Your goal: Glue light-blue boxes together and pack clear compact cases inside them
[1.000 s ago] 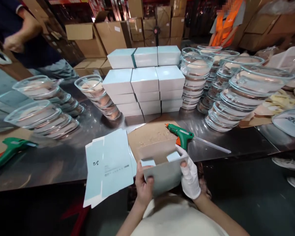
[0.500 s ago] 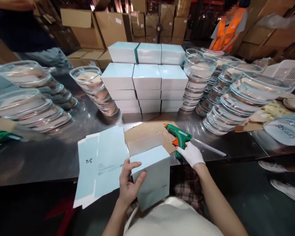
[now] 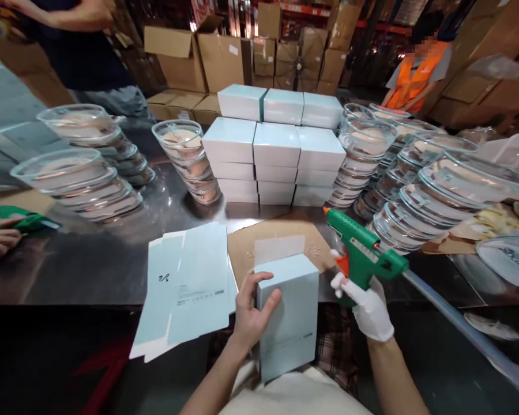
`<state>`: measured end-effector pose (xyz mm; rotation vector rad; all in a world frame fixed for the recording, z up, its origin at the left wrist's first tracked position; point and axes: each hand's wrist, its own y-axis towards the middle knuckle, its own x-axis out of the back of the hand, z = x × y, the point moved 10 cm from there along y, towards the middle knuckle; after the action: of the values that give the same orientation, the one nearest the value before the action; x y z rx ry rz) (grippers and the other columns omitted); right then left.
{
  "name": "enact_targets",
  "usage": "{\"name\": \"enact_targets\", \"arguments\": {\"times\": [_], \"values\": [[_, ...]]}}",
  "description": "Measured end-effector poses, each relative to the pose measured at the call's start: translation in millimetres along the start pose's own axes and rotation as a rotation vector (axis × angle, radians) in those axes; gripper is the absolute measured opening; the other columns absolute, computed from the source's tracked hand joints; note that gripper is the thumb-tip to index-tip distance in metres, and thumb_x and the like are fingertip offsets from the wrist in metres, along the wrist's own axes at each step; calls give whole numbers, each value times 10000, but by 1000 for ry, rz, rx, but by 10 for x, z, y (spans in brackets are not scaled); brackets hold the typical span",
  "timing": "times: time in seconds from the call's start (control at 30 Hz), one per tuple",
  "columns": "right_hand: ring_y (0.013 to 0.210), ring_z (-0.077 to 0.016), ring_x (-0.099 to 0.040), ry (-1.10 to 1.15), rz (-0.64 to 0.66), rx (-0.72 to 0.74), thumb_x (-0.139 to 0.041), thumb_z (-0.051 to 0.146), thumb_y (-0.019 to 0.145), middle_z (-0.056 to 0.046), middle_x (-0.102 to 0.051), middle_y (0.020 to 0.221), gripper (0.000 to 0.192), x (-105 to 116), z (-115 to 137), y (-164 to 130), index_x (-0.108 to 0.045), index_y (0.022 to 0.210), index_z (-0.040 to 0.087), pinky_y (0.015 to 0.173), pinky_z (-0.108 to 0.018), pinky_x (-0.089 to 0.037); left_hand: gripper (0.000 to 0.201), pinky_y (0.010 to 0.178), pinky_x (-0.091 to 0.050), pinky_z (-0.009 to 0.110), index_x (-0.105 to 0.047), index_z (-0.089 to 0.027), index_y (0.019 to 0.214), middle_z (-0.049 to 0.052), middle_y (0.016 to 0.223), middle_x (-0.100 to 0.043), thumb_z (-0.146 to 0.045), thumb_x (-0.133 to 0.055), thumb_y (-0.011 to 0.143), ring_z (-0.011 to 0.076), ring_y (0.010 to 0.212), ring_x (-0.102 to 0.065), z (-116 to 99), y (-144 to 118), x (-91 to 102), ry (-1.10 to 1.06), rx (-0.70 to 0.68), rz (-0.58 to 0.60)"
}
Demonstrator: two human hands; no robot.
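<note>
Cardboard cartons [image 3: 225, 63] crowd the background behind your dark metal table [image 3: 99, 259], with a person in an orange vest [image 3: 415, 86] on the far right and another in a dark top [image 3: 86, 57] on the far left. Across the table from you, pale boxes [image 3: 277, 161] stand in stacked rows, flanked by piles of glass bowls [image 3: 450, 190] on both sides.

Your bare left hand [image 3: 255, 302] grips a pale blue box [image 3: 289, 323], fingers bent over its upper left edge and thumb pressed on the face toward you. You have that box upright at the table's near edge, right before your body; you cannot tell what its bottom rests on. Just beyond it, a whitish panel [image 3: 279, 248] shows over a brown cardboard sheet [image 3: 237, 239].

Your right hand [image 3: 372, 311], in a white glove, is wrapped around the handle of a green glue gun [image 3: 363, 248], near its orange trigger. You hold it apart from the box, to the right, its nozzle toward the stacked boxes and a clear glue stick [image 3: 458, 328] trailing from its back.

To the left of your box, printed blue sheets [image 3: 199, 282] overlap, hanging past the table edge. Farther left, someone else's hand [image 3: 0, 239] touches a second green glue gun [image 3: 30, 219].
</note>
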<state>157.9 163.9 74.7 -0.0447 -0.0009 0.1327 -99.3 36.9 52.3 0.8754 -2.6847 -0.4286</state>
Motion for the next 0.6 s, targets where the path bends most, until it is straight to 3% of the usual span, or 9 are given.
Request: {"name": "enact_targets", "arguments": {"times": [0.1,0.23,0.37,0.5,0.53,0.6], "values": [[512,-150,-580,-141,143,21,-789,487,836,-47,-735,772,343,-114,-1,-280,-714,1005,198,478,-282,-525,198,984,-498,352,-701,-256,1096,63,1097,-729,-400,-698,961,253,1156,-643,-65,-19,-94,26,-59,20],[592,-185,-661,-436,225,378,-740,360,869,-20,-719,762,143,-343,196,-614,-688,897,230,561,-295,-581,197,1033,-497,385,-686,-257,1129,53,1085,-746,-361,-703,963,247,1135,-658,-137,-77,-156,66,-128,33],[515,-139,-575,-549,224,631,-672,249,896,30,-582,650,162,-636,377,-734,-567,775,226,489,-246,-487,192,1125,-463,445,-682,-248,1115,51,1066,-763,-357,-705,958,249,1120,-681,-226,-133,-170,90,-192,36],[529,-135,-580,-549,211,680,-669,230,863,24,-591,674,133,-658,375,-672,-566,779,224,504,-246,-477,201,1156,-459,463,-711,-246,1099,59,1069,-773,-379,-712,948,261,1149,-687,-180,-164,-141,128,-159,33],[554,-148,-600,-546,202,648,-683,246,852,12,-614,690,121,-591,328,-637,-586,783,223,531,-262,-497,208,1147,-469,460,-719,-245,1095,63,1070,-772,-390,-710,947,264,1154,-688,-152,-169,-121,135,-143,27],[589,-180,-622,-482,156,445,-745,314,814,-15,-650,699,171,-347,122,-497,-611,752,227,575,-304,-531,223,1129,-484,450,-730,-241,1087,70,1071,-769,-410,-710,942,269,1156,-690,-88,-177,-71,139,-112,14]]}}
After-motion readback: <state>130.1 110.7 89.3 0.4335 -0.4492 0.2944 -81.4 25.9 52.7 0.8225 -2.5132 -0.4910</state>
